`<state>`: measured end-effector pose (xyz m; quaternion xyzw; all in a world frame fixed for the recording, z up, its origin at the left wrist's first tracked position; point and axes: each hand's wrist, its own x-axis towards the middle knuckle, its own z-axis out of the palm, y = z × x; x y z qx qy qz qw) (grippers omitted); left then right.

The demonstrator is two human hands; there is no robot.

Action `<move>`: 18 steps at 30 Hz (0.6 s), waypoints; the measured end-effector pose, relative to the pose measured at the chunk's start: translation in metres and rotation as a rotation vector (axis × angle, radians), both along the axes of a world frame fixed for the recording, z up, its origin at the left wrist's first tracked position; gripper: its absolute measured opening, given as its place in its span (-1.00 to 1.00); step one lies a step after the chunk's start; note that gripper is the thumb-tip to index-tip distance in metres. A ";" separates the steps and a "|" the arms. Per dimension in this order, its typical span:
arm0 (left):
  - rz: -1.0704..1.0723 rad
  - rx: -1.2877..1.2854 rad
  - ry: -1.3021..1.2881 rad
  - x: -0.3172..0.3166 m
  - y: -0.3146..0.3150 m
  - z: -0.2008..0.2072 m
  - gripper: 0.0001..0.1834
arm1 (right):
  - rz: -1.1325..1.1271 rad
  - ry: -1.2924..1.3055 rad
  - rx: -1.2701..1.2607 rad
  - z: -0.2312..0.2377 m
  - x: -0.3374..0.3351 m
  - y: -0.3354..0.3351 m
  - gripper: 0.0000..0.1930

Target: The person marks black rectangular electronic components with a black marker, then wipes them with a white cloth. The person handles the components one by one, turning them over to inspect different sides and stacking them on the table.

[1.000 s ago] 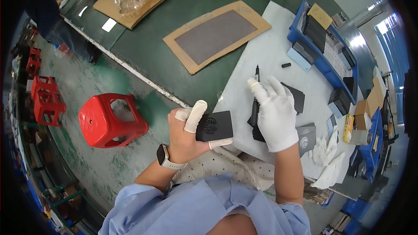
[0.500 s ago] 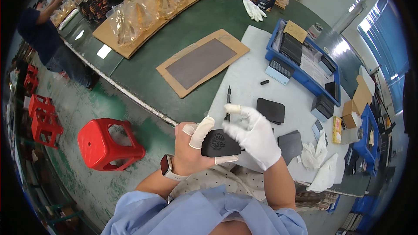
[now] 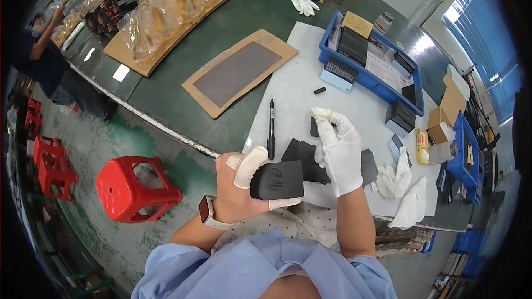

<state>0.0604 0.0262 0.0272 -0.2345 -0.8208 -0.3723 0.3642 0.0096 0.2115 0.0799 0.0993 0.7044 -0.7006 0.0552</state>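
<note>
My left hand [image 3: 235, 180], with pale finger cots on its thumb and fingers, is closed on a stack of black cards [image 3: 277, 180] with a round engraved design on its top face. My right hand [image 3: 339, 152] wears a white glove with a cot over one fingertip. Its thumb and index finger are apart, and I see nothing between them. Beneath and beside it lie several fanned black cards [image 3: 302, 155], partly covered by the hand. Another dark pile [image 3: 315, 127] shows only its left edge behind the glove. An uncapped black marker [image 3: 271, 130] lies beyond the held stack.
A blue tray [image 3: 370, 80] of black card stacks stands far right; a marker cap [image 3: 320, 91] lies before it. A framed cardboard sheet [image 3: 238, 72] lies left. White gloves [image 3: 394, 180] and a yellow box [image 3: 422, 147] are at right. A red stool [image 3: 133, 188] stands on the floor.
My right hand has moved away from the held stack, to the right and forward, uncovering fanned cards. The left hand still grips its stack. The whole view has shifted slightly.
</note>
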 end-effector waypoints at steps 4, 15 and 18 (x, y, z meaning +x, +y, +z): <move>-0.010 -0.038 0.006 0.000 0.004 -0.002 0.04 | 0.379 0.247 0.323 -0.007 0.020 -0.005 -0.45; -0.031 -0.060 -0.008 0.001 0.009 -0.007 0.06 | 0.371 0.045 0.098 -0.016 0.033 0.004 -0.48; -0.020 -0.002 -0.045 0.004 0.012 -0.008 0.06 | -0.068 0.051 0.028 -0.017 0.016 0.008 -0.67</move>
